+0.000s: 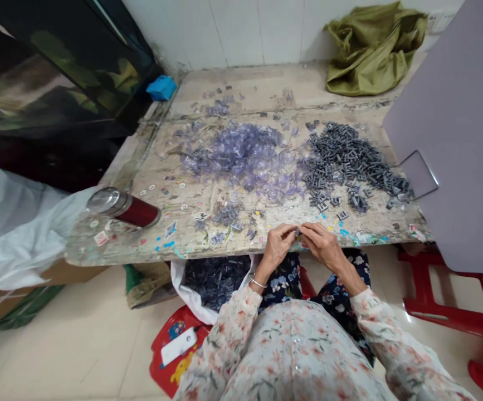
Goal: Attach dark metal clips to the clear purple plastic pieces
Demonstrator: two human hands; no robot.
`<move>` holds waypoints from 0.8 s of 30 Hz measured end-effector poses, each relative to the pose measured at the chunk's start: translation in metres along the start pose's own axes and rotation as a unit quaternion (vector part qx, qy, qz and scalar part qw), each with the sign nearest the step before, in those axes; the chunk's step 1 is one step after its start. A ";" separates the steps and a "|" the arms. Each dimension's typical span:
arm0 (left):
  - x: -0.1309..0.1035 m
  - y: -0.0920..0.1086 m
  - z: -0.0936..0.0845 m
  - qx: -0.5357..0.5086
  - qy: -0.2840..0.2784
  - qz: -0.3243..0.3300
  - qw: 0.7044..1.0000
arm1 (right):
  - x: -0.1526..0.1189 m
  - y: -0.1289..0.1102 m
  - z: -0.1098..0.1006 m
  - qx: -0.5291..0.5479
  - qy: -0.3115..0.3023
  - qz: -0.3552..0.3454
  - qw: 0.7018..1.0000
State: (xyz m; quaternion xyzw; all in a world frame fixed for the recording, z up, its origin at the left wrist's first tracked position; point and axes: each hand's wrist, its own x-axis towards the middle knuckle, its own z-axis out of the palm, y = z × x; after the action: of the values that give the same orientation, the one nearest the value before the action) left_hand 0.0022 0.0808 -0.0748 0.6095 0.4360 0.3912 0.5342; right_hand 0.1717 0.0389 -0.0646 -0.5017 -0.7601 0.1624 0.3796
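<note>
Floral long-sleeved shirt (295,356) nearest, dark floral trousers (281,284) just beyond, under table edge. Left hand (280,245) and right hand (321,241) brought together over the near edge of the worn wooden table (170,167), fingertips of both pinched on a small dark piece (297,233); piece mostly covered by fingers, exact shape can't be told. Metal bangle (258,283) on left wrist.

Far of the hands, slightly left: loose heap of clear purplish plastic pieces (245,147). Right of it, heap of gray plastic frame-like parts (345,156), a few strays on its near side. Small gray cluster (228,213) left of the hands, near side.

Left end of table: red thermos (136,210) with steel lid, lying tilted in view. Far left, blue box (161,88); far right, olive cloth (370,53), crumpled. Pale panel (454,128) at right.

Below table, left of the legs: white sack (178,278) holding dark parts; nearer, red stool (157,353) with white handheld device (178,346) on it.
</note>
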 end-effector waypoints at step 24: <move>-0.023 -0.024 0.012 0.302 0.059 0.183 0.934 | -0.016 -0.014 0.050 -0.031 0.103 0.096 0.990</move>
State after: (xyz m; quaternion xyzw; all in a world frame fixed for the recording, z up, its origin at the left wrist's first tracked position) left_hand 0.0038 0.0568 -0.1007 0.7869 0.4455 0.3674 0.2174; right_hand 0.1293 0.0252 -0.0959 -0.5975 -0.6703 0.1224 0.4228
